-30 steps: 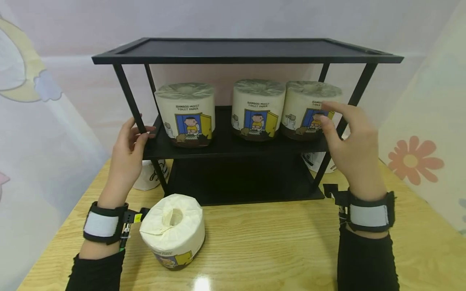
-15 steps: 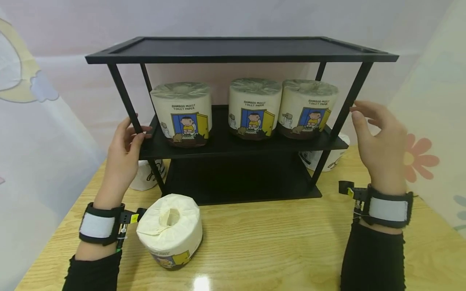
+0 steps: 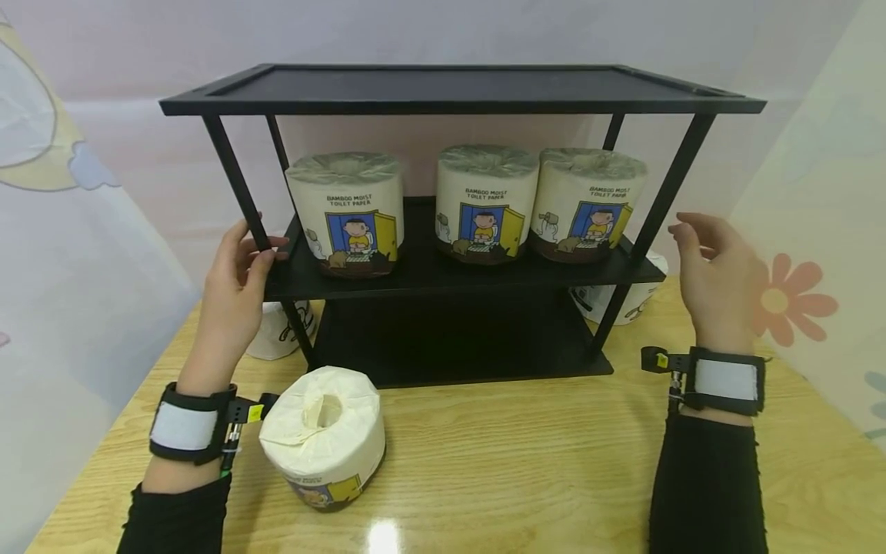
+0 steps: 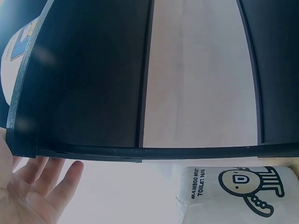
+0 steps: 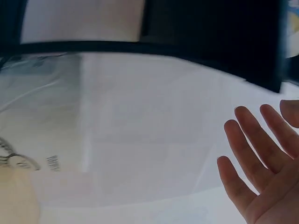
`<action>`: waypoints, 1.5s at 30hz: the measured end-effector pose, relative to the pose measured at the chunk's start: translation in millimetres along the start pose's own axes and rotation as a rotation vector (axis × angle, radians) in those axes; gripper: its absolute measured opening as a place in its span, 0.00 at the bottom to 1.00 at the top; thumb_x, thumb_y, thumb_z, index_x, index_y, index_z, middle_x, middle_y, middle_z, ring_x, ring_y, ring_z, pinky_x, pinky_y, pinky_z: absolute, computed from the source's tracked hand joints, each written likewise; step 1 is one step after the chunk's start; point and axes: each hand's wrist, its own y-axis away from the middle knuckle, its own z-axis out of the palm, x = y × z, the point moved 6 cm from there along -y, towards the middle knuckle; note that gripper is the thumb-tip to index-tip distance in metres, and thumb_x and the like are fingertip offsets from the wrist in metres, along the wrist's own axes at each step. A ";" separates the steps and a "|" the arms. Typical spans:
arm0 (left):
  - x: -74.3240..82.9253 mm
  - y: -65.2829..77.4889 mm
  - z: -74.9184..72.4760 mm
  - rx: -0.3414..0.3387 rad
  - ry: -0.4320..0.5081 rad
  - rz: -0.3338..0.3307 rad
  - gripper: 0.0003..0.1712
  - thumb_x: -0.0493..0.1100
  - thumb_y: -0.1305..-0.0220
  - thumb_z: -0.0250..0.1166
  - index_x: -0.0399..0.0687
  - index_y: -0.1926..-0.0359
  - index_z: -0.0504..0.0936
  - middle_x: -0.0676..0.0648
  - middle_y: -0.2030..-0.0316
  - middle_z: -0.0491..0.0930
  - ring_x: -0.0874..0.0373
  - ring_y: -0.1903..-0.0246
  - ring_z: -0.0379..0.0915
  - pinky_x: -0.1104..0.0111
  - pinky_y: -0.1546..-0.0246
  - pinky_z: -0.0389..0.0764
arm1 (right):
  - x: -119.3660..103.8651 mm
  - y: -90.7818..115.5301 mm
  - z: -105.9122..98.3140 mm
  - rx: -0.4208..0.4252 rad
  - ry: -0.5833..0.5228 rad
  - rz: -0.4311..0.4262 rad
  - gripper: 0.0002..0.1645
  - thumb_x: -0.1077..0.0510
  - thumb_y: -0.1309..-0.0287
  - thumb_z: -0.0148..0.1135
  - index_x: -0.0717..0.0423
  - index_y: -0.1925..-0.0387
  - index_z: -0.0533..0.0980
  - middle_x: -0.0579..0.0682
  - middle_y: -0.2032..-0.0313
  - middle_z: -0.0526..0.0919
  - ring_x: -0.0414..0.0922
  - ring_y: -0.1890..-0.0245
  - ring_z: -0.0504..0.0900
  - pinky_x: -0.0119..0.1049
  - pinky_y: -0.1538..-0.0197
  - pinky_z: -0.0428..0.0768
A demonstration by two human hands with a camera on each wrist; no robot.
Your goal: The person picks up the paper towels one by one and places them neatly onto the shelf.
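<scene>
A black two-tier shelf rack [image 3: 464, 288] with a top board stands on the table. My left hand [image 3: 238, 296] holds its left front post at the middle shelf, thumb in front and fingers behind. In the left wrist view, the left fingers [image 4: 49, 175] show beside the board edge. My right hand [image 3: 720, 285] is just right of the right post, apart from it. Its fingers [image 5: 254, 154] are spread in the right wrist view. On the middle shelf stand three wrapped toilet paper rolls, left [image 3: 349, 215], middle [image 3: 487, 204] and right [image 3: 588, 204].
Another wrapped roll [image 3: 324, 438] stands on the wooden table [image 3: 498, 454], in front of the rack's left side. Behind the posts are a white roll at the left [image 3: 277, 331] and a white roll at the right [image 3: 612, 300]. A patterned cloth [image 3: 796, 177] hangs behind.
My right hand has moved away from the right-hand roll, outward past the right post, then slightly lower. The left hand has stayed at the left post.
</scene>
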 end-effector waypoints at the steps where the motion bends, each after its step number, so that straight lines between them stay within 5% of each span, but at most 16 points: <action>1: 0.1 -0.2 0.1 -0.001 0.001 -0.001 0.29 0.41 0.21 0.47 0.60 0.24 0.55 0.44 0.42 0.75 0.51 0.45 0.73 0.68 0.45 0.74 | 4.9 -1.1 2.9 -0.010 0.003 0.010 0.27 0.41 0.26 0.48 0.49 0.36 0.76 0.51 0.43 0.81 0.45 0.42 0.76 0.35 0.39 0.70; 8: 1.1 -0.1 0.5 -0.002 0.006 -0.005 0.29 0.41 0.21 0.46 0.58 0.24 0.54 0.43 0.42 0.75 0.50 0.44 0.73 0.67 0.45 0.74 | 30.6 -5.1 21.7 -0.039 -0.056 0.024 0.24 0.47 0.26 0.49 0.54 0.38 0.77 0.47 0.52 0.83 0.28 0.57 0.75 0.27 0.53 0.70; 16: 2.2 0.4 0.5 -0.003 0.012 -0.005 0.29 0.40 0.21 0.46 0.58 0.24 0.54 0.43 0.42 0.75 0.52 0.45 0.73 0.68 0.45 0.74 | 50.7 -5.2 37.0 -0.089 0.019 0.044 0.23 0.51 0.25 0.49 0.57 0.37 0.75 0.60 0.44 0.80 0.56 0.45 0.77 0.35 0.53 0.73; 28: 4.7 1.3 0.2 -0.004 0.007 0.000 0.29 0.41 0.21 0.46 0.57 0.24 0.54 0.43 0.42 0.75 0.50 0.44 0.73 0.70 0.46 0.73 | 69.4 -7.7 54.8 -0.201 0.037 -0.044 0.27 0.59 0.31 0.55 0.68 0.35 0.69 0.69 0.37 0.71 0.65 0.33 0.64 0.61 0.32 0.60; 34: 3.7 1.3 -0.4 -0.005 0.014 -0.003 0.29 0.41 0.21 0.46 0.58 0.24 0.54 0.43 0.42 0.75 0.51 0.44 0.73 0.70 0.46 0.73 | 70.2 -7.4 64.5 -0.254 0.071 -0.099 0.28 0.61 0.33 0.58 0.73 0.37 0.69 0.73 0.39 0.71 0.70 0.35 0.65 0.64 0.33 0.61; 45: 0.9 0.1 -0.2 -0.006 0.012 -0.007 0.29 0.41 0.21 0.46 0.58 0.24 0.54 0.43 0.42 0.75 0.50 0.44 0.73 0.68 0.45 0.73 | 66.8 -4.8 77.4 -0.271 0.055 -0.285 0.15 0.76 0.46 0.58 0.73 0.54 0.78 0.73 0.55 0.79 0.70 0.51 0.76 0.66 0.47 0.70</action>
